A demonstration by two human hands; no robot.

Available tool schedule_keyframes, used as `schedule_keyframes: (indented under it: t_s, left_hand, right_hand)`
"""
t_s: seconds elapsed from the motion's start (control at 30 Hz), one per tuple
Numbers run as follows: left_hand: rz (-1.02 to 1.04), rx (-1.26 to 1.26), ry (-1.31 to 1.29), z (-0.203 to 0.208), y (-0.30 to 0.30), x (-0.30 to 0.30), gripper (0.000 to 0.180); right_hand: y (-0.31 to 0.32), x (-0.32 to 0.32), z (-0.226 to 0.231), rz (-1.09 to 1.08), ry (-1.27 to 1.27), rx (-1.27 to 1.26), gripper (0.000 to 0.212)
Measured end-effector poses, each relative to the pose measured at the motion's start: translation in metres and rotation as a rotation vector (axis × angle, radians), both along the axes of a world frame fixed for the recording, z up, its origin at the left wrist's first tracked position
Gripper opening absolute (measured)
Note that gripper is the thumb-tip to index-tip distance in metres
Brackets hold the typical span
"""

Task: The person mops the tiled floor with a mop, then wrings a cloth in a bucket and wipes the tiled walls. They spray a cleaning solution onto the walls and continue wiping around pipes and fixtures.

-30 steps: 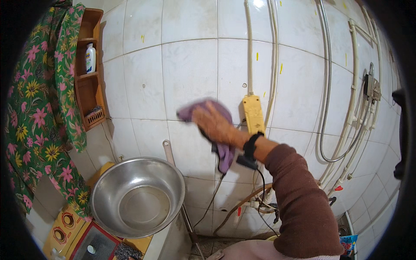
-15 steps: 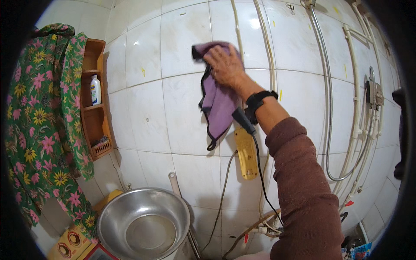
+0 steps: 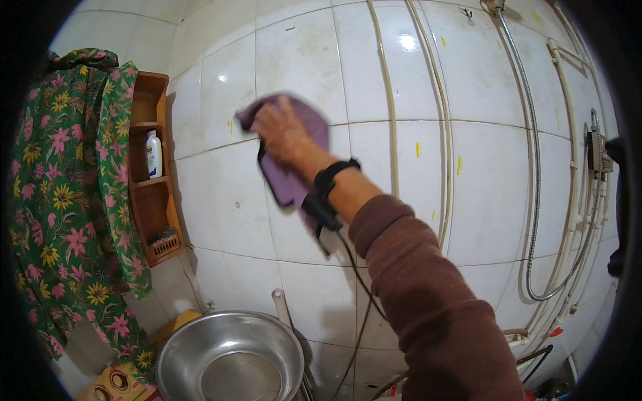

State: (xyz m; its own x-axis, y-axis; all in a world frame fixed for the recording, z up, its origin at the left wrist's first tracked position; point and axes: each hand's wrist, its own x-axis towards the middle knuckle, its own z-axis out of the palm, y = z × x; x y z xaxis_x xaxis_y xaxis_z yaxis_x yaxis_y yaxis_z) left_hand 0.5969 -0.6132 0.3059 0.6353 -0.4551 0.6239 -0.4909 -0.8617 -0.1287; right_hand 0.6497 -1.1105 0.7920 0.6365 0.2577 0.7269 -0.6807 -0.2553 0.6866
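My right hand (image 3: 284, 137) is pressed against the tiled wall, a purple cloth (image 3: 313, 127) with dark edging held under its fingers and palm. Part of the cloth hangs below the hand, and motion blurs both. Round my right wrist is a black strap (image 3: 329, 179), beside which a black plug-like piece (image 3: 322, 212) trails a dark cable (image 3: 361, 281). White tiles (image 3: 307, 60) with brownish smudges and small yellow marks surround the cloth. My left hand is out of view.
At the left hang a green floral garment (image 3: 67, 194) and a brown shelf (image 3: 148, 113) holding a white bottle (image 3: 154, 154). A metal basin (image 3: 291, 334) stands below. Pipes (image 3: 445, 134) run down the wall, with a shower hose (image 3: 533, 167) farther right.
My right hand has slid the cloth leftward across the wall and slightly down. The view has shifted, and my arm now covers the yellow wall-mounted piece.
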Motion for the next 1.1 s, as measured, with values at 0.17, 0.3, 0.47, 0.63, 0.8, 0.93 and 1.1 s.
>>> schedule_keyframes:
  t_s: [0.17, 0.3, 0.47, 0.63, 0.8, 0.93, 1.1]
  left_hand:
    - [-0.03, -0.039, -0.022, -0.003, 0.004, 0.001, 0.053]
    - [-0.041, -0.082, 0.041, 0.004, 0.001, -0.001, 0.05]
    - [-0.059, -0.151, 0.069, 0.023, -0.006, -0.002, 0.052]
    - [-0.036, -0.133, 0.118, 0.039, -0.009, -0.001, 0.054]
    - [-0.013, -0.102, 0.127, 0.042, -0.012, 0.002, 0.059]
    - [-0.011, -0.095, 0.126, 0.04, -0.013, 0.005, 0.062]
    - [-0.034, -0.095, 0.113, 0.024, -0.004, 0.003, 0.066]
  right_hand:
    - [-0.007, 0.0, -0.036, 0.186, 0.231, 0.013, 0.031]
    - [-0.024, -0.058, 0.051, 0.254, -0.139, -0.024, 0.035]
    - [-0.027, -0.137, 0.135, -0.094, -0.513, -0.071, 0.044]
    - [-0.023, -0.113, 0.167, -0.19, -0.586, -0.066, 0.047]
    - [-0.022, -0.045, 0.173, -0.081, -0.445, -0.133, 0.044]
    - [-0.02, 0.018, 0.142, -0.013, -0.229, -0.081, 0.039]
    - [-0.017, 0.087, 0.026, 0.095, 0.047, -0.072, 0.036]
